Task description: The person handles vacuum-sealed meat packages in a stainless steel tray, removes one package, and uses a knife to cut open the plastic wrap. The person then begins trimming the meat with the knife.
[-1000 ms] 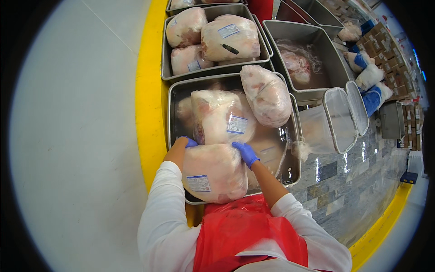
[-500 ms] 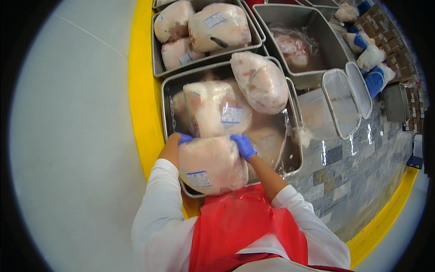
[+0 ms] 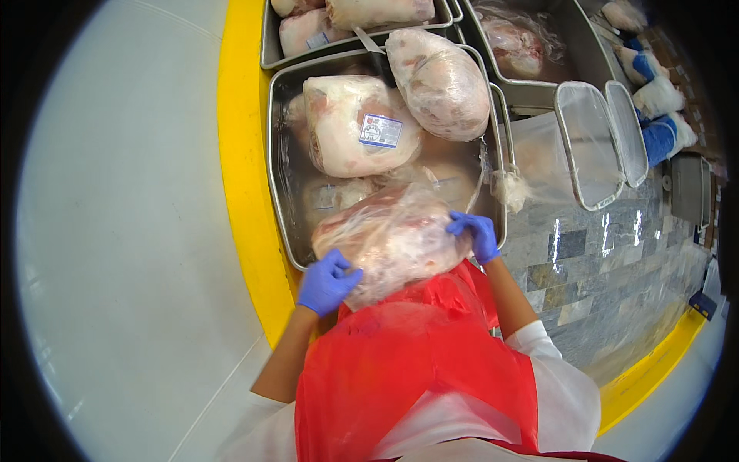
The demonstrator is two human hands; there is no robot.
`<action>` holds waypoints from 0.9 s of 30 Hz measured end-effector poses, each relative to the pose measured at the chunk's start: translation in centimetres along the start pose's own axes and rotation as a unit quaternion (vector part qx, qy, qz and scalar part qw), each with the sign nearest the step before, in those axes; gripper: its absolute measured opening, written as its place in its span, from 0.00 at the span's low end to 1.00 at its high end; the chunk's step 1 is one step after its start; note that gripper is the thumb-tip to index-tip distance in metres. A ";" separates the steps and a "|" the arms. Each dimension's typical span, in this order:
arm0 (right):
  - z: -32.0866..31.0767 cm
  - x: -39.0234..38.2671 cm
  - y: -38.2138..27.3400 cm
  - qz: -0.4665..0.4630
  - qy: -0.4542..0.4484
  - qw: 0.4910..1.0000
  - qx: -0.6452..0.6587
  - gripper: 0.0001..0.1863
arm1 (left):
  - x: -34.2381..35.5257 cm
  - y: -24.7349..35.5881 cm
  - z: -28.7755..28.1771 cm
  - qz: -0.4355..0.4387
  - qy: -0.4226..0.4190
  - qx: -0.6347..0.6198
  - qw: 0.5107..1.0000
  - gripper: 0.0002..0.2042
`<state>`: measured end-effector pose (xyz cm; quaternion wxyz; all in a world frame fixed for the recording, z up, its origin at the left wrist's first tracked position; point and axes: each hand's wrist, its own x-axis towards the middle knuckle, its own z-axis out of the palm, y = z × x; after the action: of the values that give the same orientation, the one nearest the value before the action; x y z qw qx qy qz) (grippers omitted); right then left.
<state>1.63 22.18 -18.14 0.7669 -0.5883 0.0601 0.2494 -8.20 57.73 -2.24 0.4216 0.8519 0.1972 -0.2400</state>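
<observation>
In the head view, the left hand [image 3: 327, 281] and the right hand [image 3: 475, 235], both in blue gloves, are gripping a plastic-wrapped cut of meat [image 3: 392, 239] from opposite sides, fingers clamped on the wrap. The cut is sitting at the near edge of the steel tray [image 3: 279, 185], touching the red apron [image 3: 416, 362]. A labelled wrapped cut [image 3: 358, 135] is lying further back in that tray.
</observation>
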 end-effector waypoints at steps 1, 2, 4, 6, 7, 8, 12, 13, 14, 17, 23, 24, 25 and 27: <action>-1.1 -0.7 1.0 0.018 0.037 0.999 -0.014 0.22 | 0.0 0.8 2.1 0.009 0.014 0.001 1.000 0.14; -1.8 -1.4 2.0 0.000 0.055 0.998 -0.022 0.20 | -0.5 1.3 4.2 0.015 0.023 0.000 1.000 0.15; -2.8 -1.8 2.7 -0.045 0.083 0.994 -0.046 0.18 | -1.2 1.3 6.4 0.011 0.037 -0.012 0.999 0.15; -2.9 -1.3 2.5 -0.066 0.083 0.992 -0.073 0.19 | -1.2 1.4 6.8 -0.011 0.050 -0.018 0.999 0.16; -2.4 -0.9 2.3 -0.082 0.081 0.990 -0.082 0.19 | -1.2 0.8 6.8 -0.003 0.046 -0.023 0.999 0.16; -2.1 -0.9 2.6 -0.105 0.094 0.987 -0.082 0.16 | -1.2 -0.5 7.1 0.005 0.041 -0.028 0.999 0.16; -0.7 0.0 1.9 -0.006 0.173 0.985 -0.010 0.10 | -0.4 -0.8 5.9 0.023 0.015 -0.006 1.000 0.16; -0.7 0.0 2.0 -0.003 0.178 0.984 -0.017 0.11 | -0.2 -0.6 5.8 0.028 0.008 0.002 1.000 0.16; -0.7 0.2 2.1 0.000 0.184 0.983 -0.023 0.11 | -0.1 -0.1 5.3 0.024 0.005 0.006 1.000 0.17; -0.5 0.2 1.8 -0.003 0.195 0.979 -0.058 0.11 | 0.0 -0.1 5.0 0.018 -0.006 -0.005 1.000 0.16; 0.3 -0.6 2.2 0.016 0.244 0.968 -0.055 0.11 | 0.7 -1.1 4.3 0.008 -0.045 -0.075 0.996 0.12; 1.1 -1.0 1.5 0.020 0.259 0.963 -0.070 0.11 | 0.8 -1.3 4.2 0.010 -0.053 -0.083 0.995 0.12; 1.1 -0.8 1.5 0.025 0.263 0.962 -0.072 0.11 | 1.1 -1.5 3.9 0.012 -0.061 -0.091 0.994 0.11; 0.9 -0.5 1.6 0.041 0.271 0.958 -0.080 0.11 | 1.3 -1.9 3.6 0.013 -0.084 -0.108 0.990 0.11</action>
<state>0.26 23.15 -19.10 0.6617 -0.6900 0.2696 0.1160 -9.02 56.05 -6.10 0.5295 0.7805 0.1753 -0.2825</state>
